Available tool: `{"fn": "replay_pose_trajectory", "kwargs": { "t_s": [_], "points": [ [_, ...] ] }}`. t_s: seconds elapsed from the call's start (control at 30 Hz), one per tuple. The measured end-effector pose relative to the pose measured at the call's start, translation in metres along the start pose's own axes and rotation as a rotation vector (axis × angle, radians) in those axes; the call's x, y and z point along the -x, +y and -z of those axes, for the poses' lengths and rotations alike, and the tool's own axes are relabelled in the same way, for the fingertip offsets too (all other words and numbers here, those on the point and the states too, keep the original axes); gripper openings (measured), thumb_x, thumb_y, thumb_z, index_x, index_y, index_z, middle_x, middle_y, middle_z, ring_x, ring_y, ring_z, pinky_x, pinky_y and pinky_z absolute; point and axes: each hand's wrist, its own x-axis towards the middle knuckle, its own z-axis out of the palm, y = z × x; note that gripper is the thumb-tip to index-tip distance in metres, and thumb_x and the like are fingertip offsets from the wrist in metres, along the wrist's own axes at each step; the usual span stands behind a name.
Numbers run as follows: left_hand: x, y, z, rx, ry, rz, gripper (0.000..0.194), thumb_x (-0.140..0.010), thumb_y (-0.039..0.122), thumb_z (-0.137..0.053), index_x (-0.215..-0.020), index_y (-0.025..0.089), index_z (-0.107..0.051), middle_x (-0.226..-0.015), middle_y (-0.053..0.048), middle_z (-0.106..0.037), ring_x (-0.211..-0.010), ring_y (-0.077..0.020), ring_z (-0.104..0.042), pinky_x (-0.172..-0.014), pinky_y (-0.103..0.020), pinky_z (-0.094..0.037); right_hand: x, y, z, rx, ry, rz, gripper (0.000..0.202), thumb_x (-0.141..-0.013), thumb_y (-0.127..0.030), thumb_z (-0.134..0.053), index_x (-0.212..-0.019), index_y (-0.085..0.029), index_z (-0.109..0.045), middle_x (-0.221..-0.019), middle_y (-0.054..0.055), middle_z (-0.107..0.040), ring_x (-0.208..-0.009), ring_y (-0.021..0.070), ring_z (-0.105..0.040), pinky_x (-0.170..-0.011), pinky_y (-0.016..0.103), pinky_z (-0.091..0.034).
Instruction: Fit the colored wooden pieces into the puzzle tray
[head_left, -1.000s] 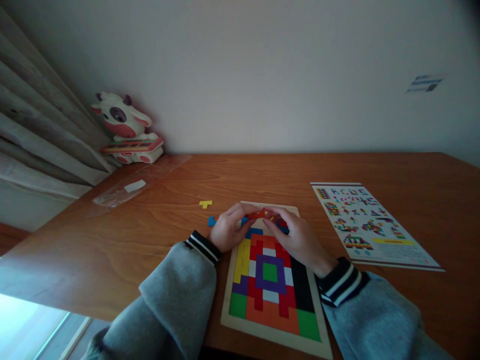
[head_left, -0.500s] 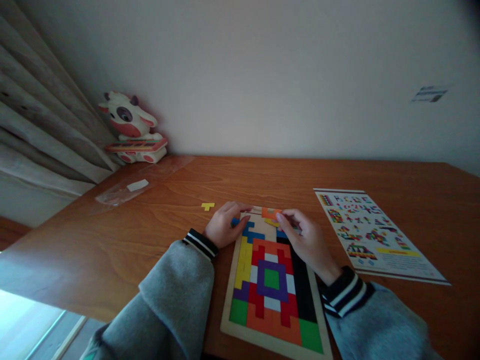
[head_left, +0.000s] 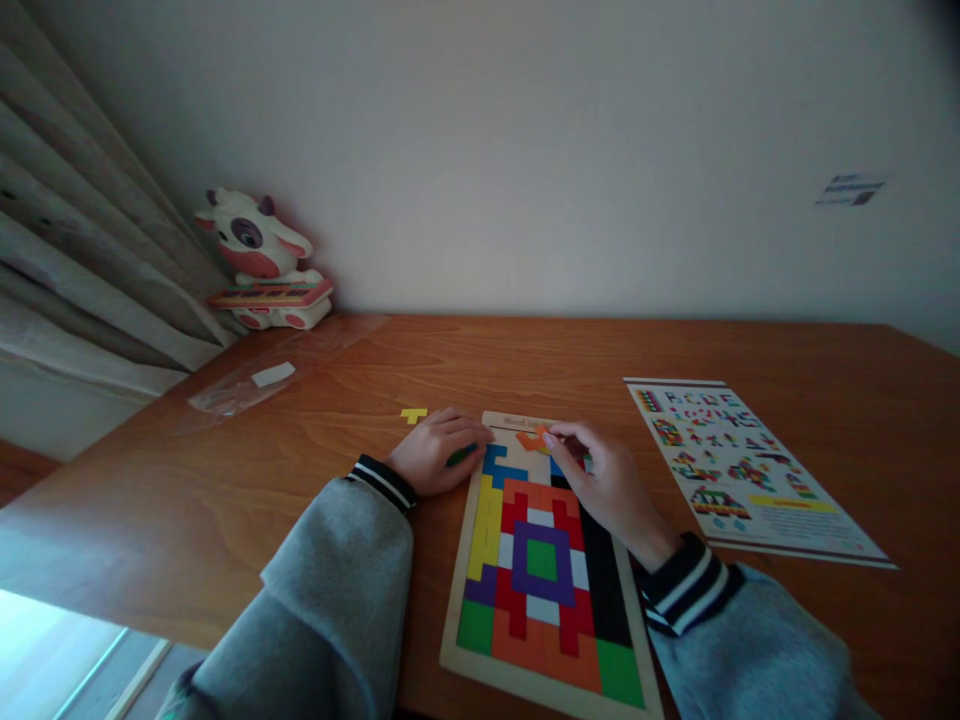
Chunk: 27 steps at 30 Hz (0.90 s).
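Note:
My right hand (head_left: pixel 604 485) pinches an orange puzzle piece (head_left: pixel 531 441) between thumb and fingertips, over the far end of the wooden puzzle board (head_left: pixel 454 625). A yellow piece lies partly under the orange one. My left hand (head_left: pixel 435 455) is beside the board's upper left edge, its fingers curled round a dark green puzzle piece (head_left: pixel 459 456), mostly hidden. Coloured blocks fill most of the board: a purple ring (head_left: pixel 521 570) around a green centre, with red, white, orange, yellow and black pieces around it. Blue pieces (head_left: pixel 502 470) lie near the top, where bare wood shows.
A yellow T-shaped piece (head_left: pixel 414 414) lies on the table (head_left: pixel 300 490) behind my left hand. To the right is a printed pattern sheet (head_left: pixel 757 470). A clear plastic bag (head_left: pixel 240 385) and a toy cow with a keyboard (head_left: pixel 266 260) are at the back left, near a curtain (head_left: pixel 90 230).
My left hand has drawn slightly left, off the board's top corner. The orange piece has turned and come nearer, uncovering the board's printed top edge, while my right hand has shifted slightly.

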Motion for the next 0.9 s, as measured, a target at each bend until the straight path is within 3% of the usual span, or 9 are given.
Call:
{"fn": "replay_pose_trajectory", "kwargs": {
  "t_s": [0.1, 0.23, 0.4, 0.67, 0.9],
  "points": [
    [-0.001, 0.004, -0.003, 0.017, -0.009, -0.051, 0.029, -0.089, 0.019, -0.053, -0.115, 0.019, -0.066, -0.112, -0.009, -0.070, -0.106, -0.0225, -0.061, -0.093, -0.040, -0.051, -0.006, -0.001, -0.001, -0.014, -0.021, -0.034, 0.025, -0.093, -0.039, -0.053, -0.102, -0.020, -0.068, -0.091, 0.007, -0.075, -0.078, 0.0207, -0.069, -0.070, 0.034, -0.055],
    [-0.001, 0.005, -0.001, 0.017, -0.017, -0.067, 0.034, -0.084, 0.014, -0.052, -0.114, 0.017, -0.067, -0.106, -0.009, -0.072, -0.103, -0.0236, -0.062, -0.090, -0.040, -0.052, -0.019, -0.003, -0.008, -0.040, -0.148, -0.056, 0.023, -0.092, -0.035, -0.056, -0.102, -0.022, -0.072, -0.097, 0.005, -0.076, -0.085, 0.0207, -0.072, -0.076, 0.034, -0.056],
    [0.000, 0.007, 0.000, 0.020, -0.034, -0.063, 0.035, -0.081, 0.011, -0.052, -0.110, 0.017, -0.070, -0.103, -0.007, -0.074, -0.097, -0.0231, -0.064, -0.087, -0.039, -0.053, -0.033, -0.002, -0.022, 0.067, -0.271, 0.001, 0.019, -0.092, -0.030, -0.057, -0.101, -0.024, -0.072, -0.102, 0.004, -0.076, -0.093, 0.0223, -0.071, -0.083, 0.038, -0.055],
    [0.000, 0.007, 0.000, 0.024, -0.047, -0.099, 0.036, -0.081, 0.011, -0.051, -0.112, 0.017, -0.069, -0.111, -0.006, -0.073, -0.099, -0.0221, -0.064, -0.089, -0.038, -0.052, -0.026, 0.001, -0.025, 0.361, -0.244, 0.205, 0.017, -0.092, -0.030, -0.059, -0.099, -0.022, -0.073, -0.096, 0.007, -0.069, -0.090, 0.0217, -0.066, -0.082, 0.038, -0.053],
    [0.000, 0.007, 0.001, 0.004, -0.061, -0.112, 0.038, -0.079, 0.011, -0.051, -0.111, 0.018, -0.070, -0.113, -0.007, -0.072, -0.098, -0.0228, -0.065, -0.087, -0.038, -0.052, -0.020, -0.003, -0.024, 0.442, -0.239, 0.249, 0.021, -0.090, -0.035, -0.063, -0.107, -0.026, -0.071, -0.098, 0.006, -0.067, -0.093, 0.0237, -0.063, -0.085, 0.043, -0.050]
  ]
}}
